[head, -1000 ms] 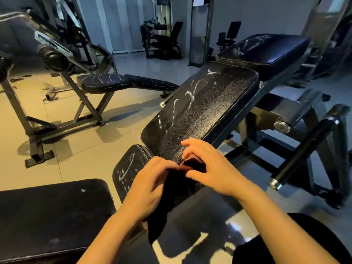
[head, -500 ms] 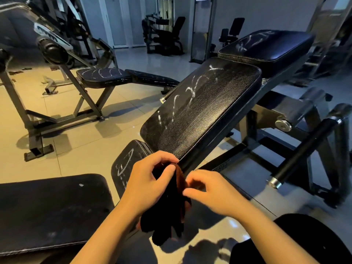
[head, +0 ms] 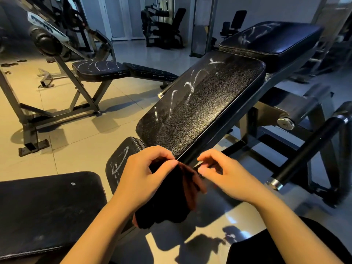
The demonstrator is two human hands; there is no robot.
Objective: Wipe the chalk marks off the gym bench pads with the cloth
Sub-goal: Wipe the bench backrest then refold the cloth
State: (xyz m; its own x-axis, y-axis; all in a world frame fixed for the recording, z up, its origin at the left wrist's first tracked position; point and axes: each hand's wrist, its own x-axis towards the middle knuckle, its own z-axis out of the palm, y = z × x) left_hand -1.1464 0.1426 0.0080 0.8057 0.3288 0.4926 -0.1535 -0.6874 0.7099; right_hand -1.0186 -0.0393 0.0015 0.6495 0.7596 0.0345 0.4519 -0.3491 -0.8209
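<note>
A dark cloth (head: 171, 199) hangs bunched in front of me, just below the near edge of the sloped black bench pad (head: 209, 103), which carries white chalk scribbles on its left half. My left hand (head: 144, 180) pinches the cloth's top between thumb and fingers. My right hand (head: 222, 174) is beside it with fingers curled, its fingertips at the cloth's edge; whether it holds the cloth I cannot tell. A small lower pad (head: 120, 159) with chalk marks sits behind my left hand. The raised top pad (head: 272, 39) is chalked too.
A flat black pad (head: 47, 210) lies at the lower left. Another bench (head: 101, 69) with chalk marks stands on the tiled floor at the left. A black roller bar (head: 308, 149) and steel frame are on the right. More gym machines stand at the back.
Both hands have drawn back from the sloped pad's near edge and moved apart. The cloth now hangs gathered under my left hand instead of being held between both hands.
</note>
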